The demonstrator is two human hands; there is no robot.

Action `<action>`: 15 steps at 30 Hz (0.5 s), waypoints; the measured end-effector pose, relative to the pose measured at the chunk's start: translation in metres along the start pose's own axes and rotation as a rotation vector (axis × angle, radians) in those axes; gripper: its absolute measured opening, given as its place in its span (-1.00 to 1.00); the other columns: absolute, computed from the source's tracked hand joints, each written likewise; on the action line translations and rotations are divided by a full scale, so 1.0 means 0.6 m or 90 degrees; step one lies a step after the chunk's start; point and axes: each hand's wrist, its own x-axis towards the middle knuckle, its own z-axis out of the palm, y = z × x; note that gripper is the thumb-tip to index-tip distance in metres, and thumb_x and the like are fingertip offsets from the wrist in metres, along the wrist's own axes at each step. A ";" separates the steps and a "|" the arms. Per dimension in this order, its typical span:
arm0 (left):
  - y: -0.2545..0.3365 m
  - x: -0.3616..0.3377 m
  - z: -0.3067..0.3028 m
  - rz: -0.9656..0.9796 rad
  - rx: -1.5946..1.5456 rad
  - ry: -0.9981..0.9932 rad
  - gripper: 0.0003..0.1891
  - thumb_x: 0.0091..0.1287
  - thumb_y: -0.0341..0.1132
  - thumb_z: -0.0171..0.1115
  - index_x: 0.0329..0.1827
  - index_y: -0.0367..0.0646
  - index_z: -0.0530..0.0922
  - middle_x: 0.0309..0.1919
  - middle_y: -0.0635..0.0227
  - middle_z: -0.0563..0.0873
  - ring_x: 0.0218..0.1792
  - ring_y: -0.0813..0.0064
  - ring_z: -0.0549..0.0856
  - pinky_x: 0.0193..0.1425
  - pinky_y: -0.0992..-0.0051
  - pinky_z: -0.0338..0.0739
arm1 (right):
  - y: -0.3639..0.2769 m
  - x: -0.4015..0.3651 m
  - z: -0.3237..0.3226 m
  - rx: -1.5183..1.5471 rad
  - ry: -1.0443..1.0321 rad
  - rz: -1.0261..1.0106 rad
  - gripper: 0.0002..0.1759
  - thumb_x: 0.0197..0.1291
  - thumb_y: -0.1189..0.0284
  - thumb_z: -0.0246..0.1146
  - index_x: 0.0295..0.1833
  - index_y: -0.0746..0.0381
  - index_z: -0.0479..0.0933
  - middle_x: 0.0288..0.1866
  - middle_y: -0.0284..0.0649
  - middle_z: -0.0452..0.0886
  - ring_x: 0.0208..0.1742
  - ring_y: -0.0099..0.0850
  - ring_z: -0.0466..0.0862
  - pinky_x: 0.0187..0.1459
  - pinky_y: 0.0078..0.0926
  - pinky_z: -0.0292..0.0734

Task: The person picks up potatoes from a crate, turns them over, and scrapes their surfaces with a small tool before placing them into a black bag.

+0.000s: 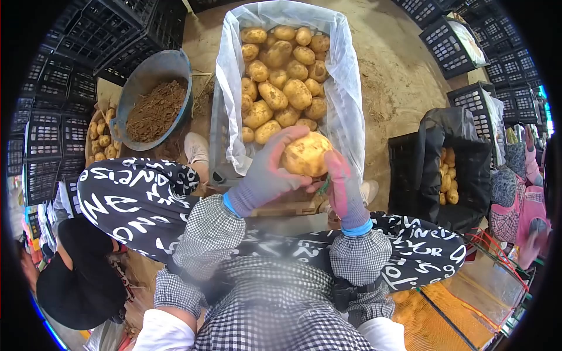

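A large yellow potato (307,154) with some dirt on its skin is between my two gloved hands. My left hand (266,169), in a grey and pink glove, grips it from the left, fingers over the top and thumb below. My right hand (346,184) closes against its right side. A small green thing (323,188) shows beside the right fingers; its kind I cannot make out. Just beyond the hands stands a crate (219,117) lined with white sheeting (345,88), holding many potatoes (287,76).
To the left is a blue tub (186,76) of soil (157,111), with more potatoes (104,137) beside it. A black-lined crate (410,169) with potatoes stands right. Black crates (105,23) are stacked around. Other people sit nearby, one in a black hat (79,281), one in pink (527,216).
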 end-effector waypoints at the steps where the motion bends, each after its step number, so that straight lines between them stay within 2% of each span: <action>1: 0.003 -0.001 -0.001 0.023 0.034 -0.011 -0.18 0.11 -0.46 0.52 0.44 -0.31 0.28 0.35 0.27 0.40 0.34 0.43 0.44 0.46 0.46 0.32 | -0.002 0.000 0.003 -0.014 -0.001 0.006 -0.39 0.45 0.18 0.11 0.45 0.32 0.27 0.16 -0.20 0.57 -0.03 -0.47 0.67 -0.23 -0.61 0.64; 2: 0.008 -0.001 -0.002 0.046 0.067 -0.023 -0.20 0.13 -0.44 0.51 0.43 -0.30 0.29 0.37 0.27 0.38 0.36 0.42 0.42 0.47 0.46 0.30 | -0.004 -0.001 0.006 -0.029 -0.001 0.012 -0.35 0.43 0.14 0.13 0.45 0.32 0.26 0.19 -0.20 0.56 0.03 -0.46 0.66 -0.20 -0.60 0.65; 5: 0.027 -0.007 0.008 -0.054 -0.231 -0.028 -0.30 0.22 -0.38 0.46 0.41 -0.28 0.34 0.40 0.24 0.37 0.38 0.40 0.41 0.47 0.45 0.31 | -0.006 -0.003 0.011 -0.029 0.009 -0.036 -0.31 0.40 0.10 0.17 0.45 0.32 0.25 0.21 -0.20 0.54 0.11 -0.44 0.63 -0.13 -0.55 0.65; 8: 0.035 -0.005 -0.003 -0.097 -0.256 -0.014 -0.33 0.23 -0.38 0.45 0.39 -0.33 0.36 0.33 0.24 0.46 0.24 0.39 0.56 0.33 0.40 0.50 | -0.009 -0.009 0.015 -0.031 0.012 -0.045 -0.30 0.40 0.10 0.17 0.46 0.31 0.23 0.23 -0.19 0.53 0.12 -0.42 0.63 -0.11 -0.51 0.65; 11: 0.028 0.000 -0.023 -0.139 -0.317 0.011 -0.42 0.34 -0.33 0.36 0.38 -0.34 0.40 0.30 0.22 0.51 0.20 0.39 0.61 0.28 0.39 0.56 | 0.002 -0.004 -0.004 0.000 -0.069 -0.056 -0.30 0.40 0.09 0.14 0.46 0.31 0.22 0.26 -0.19 0.51 0.13 -0.40 0.63 -0.12 -0.49 0.66; 15: 0.053 0.000 -0.004 -0.091 -0.206 0.036 -0.50 0.44 -0.22 0.24 0.34 -0.32 0.45 0.21 0.24 0.59 0.20 0.41 0.61 0.29 0.42 0.54 | 0.008 -0.003 -0.004 -0.003 -0.055 -0.094 -0.32 0.43 0.08 0.10 0.45 0.32 0.23 0.24 -0.17 0.54 0.10 -0.38 0.65 -0.13 -0.47 0.66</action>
